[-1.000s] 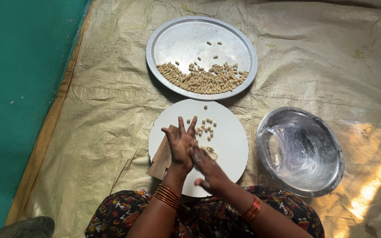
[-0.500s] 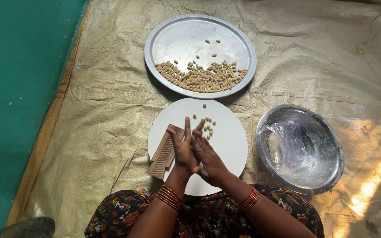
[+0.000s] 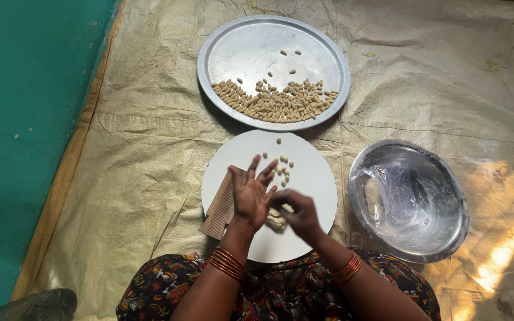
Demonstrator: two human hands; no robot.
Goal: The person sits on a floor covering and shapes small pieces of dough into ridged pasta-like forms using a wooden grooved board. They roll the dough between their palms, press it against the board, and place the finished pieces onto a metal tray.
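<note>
Dough [image 3: 276, 221], right hand [image 3: 300, 215] now lower.

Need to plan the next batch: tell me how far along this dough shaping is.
Done: a heap of small shaped pieces lies on the round metal tray, and a few more on the white board. In hand: the left hand is over the ridged wooden block; the right hand is at a dough lump. Left: dough under plastic in the steel bowl.

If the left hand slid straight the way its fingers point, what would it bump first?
Probably the small dough pieces on the white round board, just beyond the left hand; its height above them is unclear.
</note>
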